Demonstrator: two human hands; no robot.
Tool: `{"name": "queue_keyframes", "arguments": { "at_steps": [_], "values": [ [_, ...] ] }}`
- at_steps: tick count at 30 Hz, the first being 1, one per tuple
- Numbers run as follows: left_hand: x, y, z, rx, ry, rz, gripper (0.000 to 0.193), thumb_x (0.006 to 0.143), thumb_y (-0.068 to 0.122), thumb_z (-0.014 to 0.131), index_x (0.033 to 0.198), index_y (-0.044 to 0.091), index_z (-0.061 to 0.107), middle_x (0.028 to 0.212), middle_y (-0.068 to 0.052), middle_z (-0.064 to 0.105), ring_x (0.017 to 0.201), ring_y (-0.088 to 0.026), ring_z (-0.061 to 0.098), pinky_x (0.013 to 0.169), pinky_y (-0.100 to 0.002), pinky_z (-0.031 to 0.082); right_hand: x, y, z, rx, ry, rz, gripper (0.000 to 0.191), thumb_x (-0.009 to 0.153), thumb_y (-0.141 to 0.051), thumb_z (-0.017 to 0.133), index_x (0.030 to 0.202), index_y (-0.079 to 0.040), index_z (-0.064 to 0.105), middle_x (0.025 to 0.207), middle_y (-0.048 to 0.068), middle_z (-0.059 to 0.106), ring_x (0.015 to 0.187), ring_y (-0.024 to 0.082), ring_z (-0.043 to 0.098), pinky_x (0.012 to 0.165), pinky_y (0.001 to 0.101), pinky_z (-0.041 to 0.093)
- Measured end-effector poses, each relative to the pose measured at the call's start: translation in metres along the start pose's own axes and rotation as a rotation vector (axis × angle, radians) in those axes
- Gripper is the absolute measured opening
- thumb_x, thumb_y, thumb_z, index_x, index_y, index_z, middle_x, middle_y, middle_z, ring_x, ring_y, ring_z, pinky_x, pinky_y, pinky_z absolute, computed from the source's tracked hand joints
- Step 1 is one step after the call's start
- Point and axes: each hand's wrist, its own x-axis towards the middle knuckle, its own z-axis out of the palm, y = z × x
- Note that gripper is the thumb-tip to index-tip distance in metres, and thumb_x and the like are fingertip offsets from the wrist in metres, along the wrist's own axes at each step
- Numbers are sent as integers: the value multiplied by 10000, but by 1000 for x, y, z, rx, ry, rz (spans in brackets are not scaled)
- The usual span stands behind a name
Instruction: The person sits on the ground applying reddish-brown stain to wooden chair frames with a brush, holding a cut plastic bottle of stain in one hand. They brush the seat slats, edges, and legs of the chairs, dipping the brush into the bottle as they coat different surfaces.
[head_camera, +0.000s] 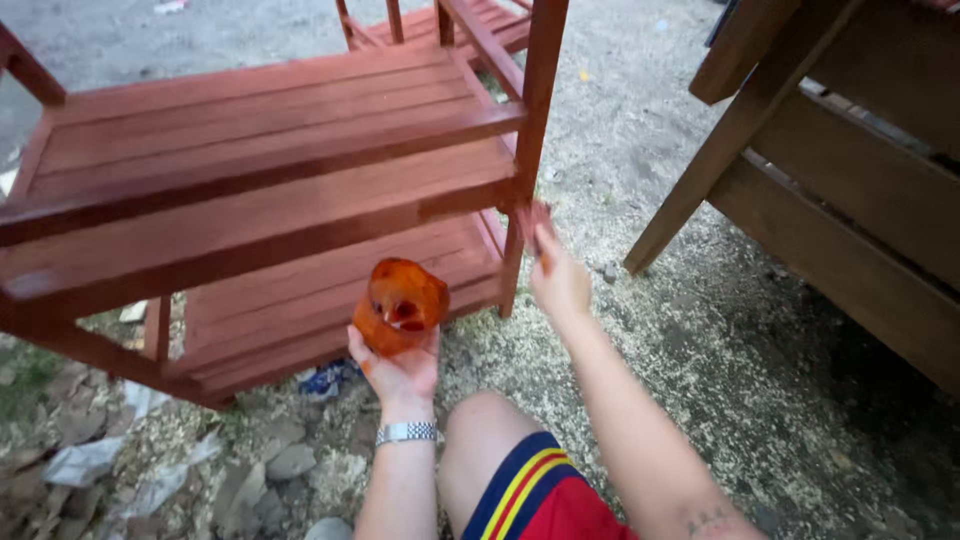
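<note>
A red-stained wooden shelf unit (260, 180) stands on gravel, up and to the left of the left hand (397, 370). That hand, a metal watch (408, 432) at its wrist, is cupped shut around an orange-stained cut plastic container (400, 305), held just above the palm. To its right, the right hand (558, 280) pinches a small brush (538, 225) against the shelf's corner post. Farther right leans a darker brown wooden frame (850, 180).

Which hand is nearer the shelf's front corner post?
Right. The right hand is up against the post, apparently touching it; the left hand holds an orange container, lower left.
</note>
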Motion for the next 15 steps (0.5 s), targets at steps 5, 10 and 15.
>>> {"name": "queue_keyframes", "arguments": {
  "at_steps": [5,10,15],
  "values": [
    [-8,15,-2,6,5,67,771,841,707,567,1466,258,515,1468,-40,590,1282,-296,602,946,-494,566,7,-32,-38,598,3,60,560,989,-93,540,1544,-168,524,1055,167,711,678,381,591,644,490,506],
    [-34,57,-2,-98,94,183,751,846,716,544,1459,283,530,1452,-25,605,1269,-275,615,933,-495,583,-37,-99,14,975,84,186,481,997,-92,524,1475,-47,498,1335,108,646,1167,169,608,1023,329,483],
    [-82,127,6,-136,150,382,750,837,731,526,1457,310,537,1448,-13,616,1256,-273,614,904,-486,564,-145,-220,113,1085,-241,2,523,935,-40,585,1456,-41,536,1406,94,604,1200,191,586,1004,341,480]
  ]
}}
